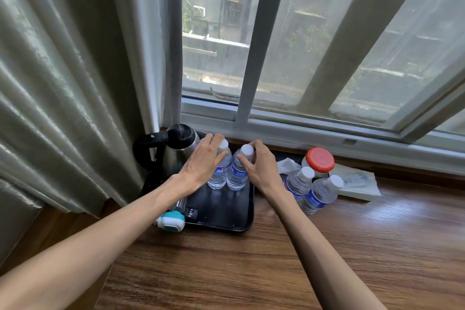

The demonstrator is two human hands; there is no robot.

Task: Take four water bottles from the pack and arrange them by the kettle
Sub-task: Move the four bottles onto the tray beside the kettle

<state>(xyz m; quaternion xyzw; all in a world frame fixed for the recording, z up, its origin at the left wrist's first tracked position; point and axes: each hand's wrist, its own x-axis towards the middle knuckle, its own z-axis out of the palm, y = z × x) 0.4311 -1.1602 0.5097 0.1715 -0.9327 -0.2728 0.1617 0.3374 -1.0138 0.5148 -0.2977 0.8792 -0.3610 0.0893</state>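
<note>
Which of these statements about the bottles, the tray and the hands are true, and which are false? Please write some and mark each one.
1. Two water bottles stand upright on the black tray. True: the left tray bottle and the right tray bottle stand side by side.
2. The left hand rests on the kettle's handle. False: it holds the left tray bottle, next to the kettle.
3. The right hand grips the right tray bottle near its cap. True.
4. Two more bottles stand on the wooden surface, off the tray. True.
5. The jar has a blue lid. False: the lid is red.
</note>
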